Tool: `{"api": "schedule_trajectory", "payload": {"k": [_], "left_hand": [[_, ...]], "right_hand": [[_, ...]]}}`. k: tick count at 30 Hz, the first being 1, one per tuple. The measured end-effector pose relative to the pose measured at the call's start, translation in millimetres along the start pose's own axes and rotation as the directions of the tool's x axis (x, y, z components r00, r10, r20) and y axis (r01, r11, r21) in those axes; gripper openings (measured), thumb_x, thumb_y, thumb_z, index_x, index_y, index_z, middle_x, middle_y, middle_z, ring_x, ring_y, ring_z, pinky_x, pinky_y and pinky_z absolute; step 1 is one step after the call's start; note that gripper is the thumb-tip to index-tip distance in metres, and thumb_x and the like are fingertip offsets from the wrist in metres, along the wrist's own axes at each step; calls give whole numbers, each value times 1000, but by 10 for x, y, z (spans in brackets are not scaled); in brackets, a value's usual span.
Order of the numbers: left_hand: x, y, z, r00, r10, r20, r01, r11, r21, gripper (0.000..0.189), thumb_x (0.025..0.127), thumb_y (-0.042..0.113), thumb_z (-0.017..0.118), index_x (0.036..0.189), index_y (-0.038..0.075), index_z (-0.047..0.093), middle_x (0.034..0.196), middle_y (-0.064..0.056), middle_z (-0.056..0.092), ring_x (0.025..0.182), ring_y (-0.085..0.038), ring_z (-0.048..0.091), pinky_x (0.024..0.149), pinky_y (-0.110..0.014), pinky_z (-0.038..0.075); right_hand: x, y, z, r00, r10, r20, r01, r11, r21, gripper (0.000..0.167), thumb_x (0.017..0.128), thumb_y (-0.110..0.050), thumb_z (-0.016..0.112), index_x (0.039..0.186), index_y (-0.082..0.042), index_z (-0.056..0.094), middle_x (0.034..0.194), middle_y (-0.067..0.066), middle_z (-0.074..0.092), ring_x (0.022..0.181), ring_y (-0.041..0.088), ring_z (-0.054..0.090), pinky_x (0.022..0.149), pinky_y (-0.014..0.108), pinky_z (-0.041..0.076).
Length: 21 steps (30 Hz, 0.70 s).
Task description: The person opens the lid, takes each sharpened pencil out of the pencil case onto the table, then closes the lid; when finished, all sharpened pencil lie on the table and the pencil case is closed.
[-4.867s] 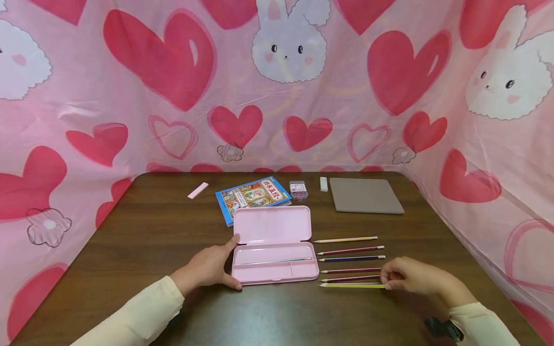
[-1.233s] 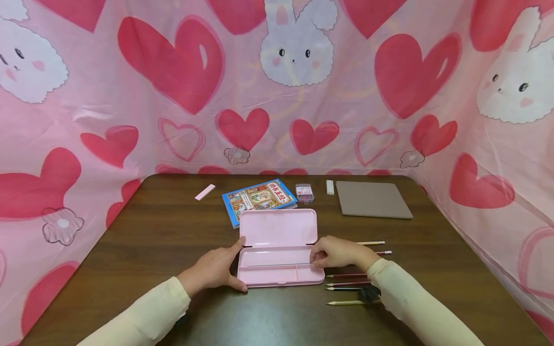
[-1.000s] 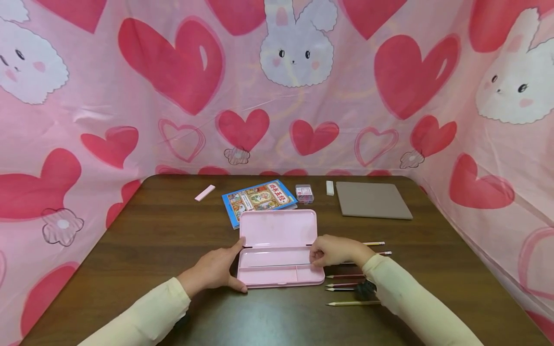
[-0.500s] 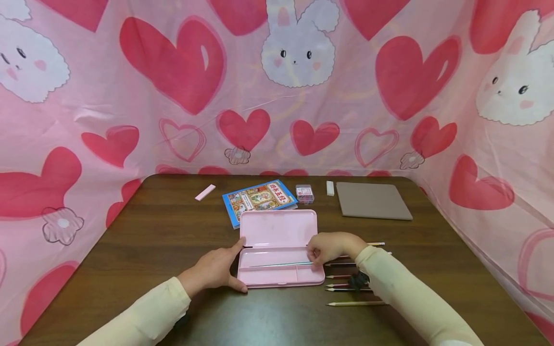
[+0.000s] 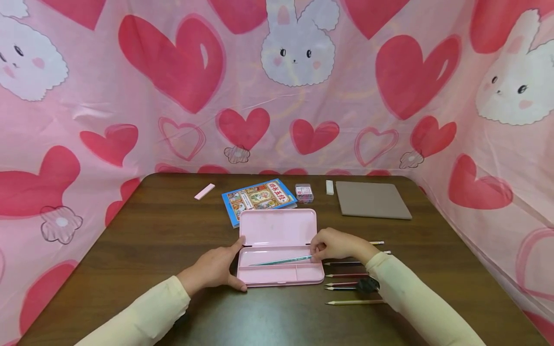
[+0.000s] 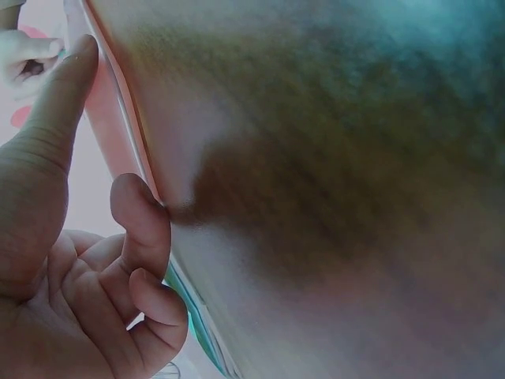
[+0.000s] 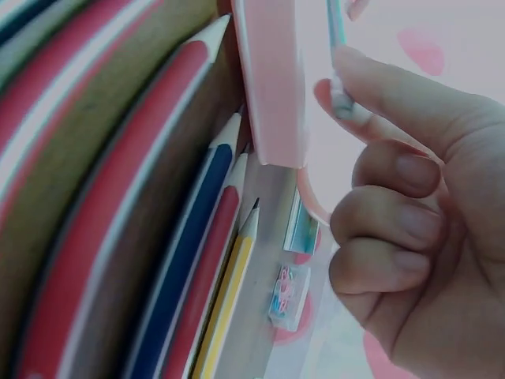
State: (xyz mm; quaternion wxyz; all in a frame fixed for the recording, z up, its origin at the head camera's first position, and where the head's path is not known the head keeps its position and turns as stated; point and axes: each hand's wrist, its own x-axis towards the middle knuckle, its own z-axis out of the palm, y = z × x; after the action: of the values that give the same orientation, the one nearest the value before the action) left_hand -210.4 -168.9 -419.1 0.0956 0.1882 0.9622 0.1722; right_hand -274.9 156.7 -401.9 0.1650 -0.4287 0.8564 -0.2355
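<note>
A pink pencil case [image 5: 267, 276] lies with its lid raised, its tray split into a long rear compartment and two front ones. My left hand [image 5: 210, 267] grips its left end, thumb at the front corner and a finger by the hinge. Between thumb and index finger, my right hand [image 5: 339, 244] pinches the eraser end of a teal pencil [image 5: 281, 261]. That pencil slants over the rear compartment, its right end higher; whether its tip touches the tray I cannot tell. The right wrist view shows the pinched end [image 7: 341, 99] close up, the other fingers curled.
Several pencils, including a yellow-green one [image 5: 355, 302] and a red one [image 5: 346, 275], lie right of the case, partly under my right forearm. Behind stand a blue book [image 5: 259, 196], a small clear box [image 5: 305, 192], a white eraser [image 5: 330, 187], a grey flat slab [image 5: 373, 199] and a pink strip [image 5: 205, 191].
My right hand has moved from the loose pencils to the case and taken the teal pencil's end, which has risen and swung toward the back. The yellow-green pencil lies farther forward. My left hand stays put.
</note>
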Motion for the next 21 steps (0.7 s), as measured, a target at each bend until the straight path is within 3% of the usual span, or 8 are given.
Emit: {"api": "schedule_trajectory", "payload": {"k": [6,16,21], "left_hand": [[-4,-13,24,999,24,-22,-24,1000,19,120,50,60,82,144,4,30,122,-18,60,100,-31,62,82,-45,48],[-7,-1,18,1000,13,-13,-13,1000,13,121,50,60,81,144,5,30,121,-19,60,99,-31,62,82,-45,48],[-11,6,14,1000,16,-17,-16,1000,12,120,50,59,82,144,4,30,122,-19,59,100,-31,62,82,-45,48]], "right_hand": [[-74,39,41,995,1,-99,-2,1000,-15,5,83,-14,68,79,-10,69,57,-13,45,53,-4,37,49,15,32],[-230,91,82,982,20,-188,-20,1000,3,6,83,-18,69,82,-11,70,58,-13,44,51,-4,34,47,16,30],[-325,134,85,977,28,-211,-29,1000,0,7,85,-17,67,82,-12,69,63,-11,53,52,-4,33,48,16,32]]}}
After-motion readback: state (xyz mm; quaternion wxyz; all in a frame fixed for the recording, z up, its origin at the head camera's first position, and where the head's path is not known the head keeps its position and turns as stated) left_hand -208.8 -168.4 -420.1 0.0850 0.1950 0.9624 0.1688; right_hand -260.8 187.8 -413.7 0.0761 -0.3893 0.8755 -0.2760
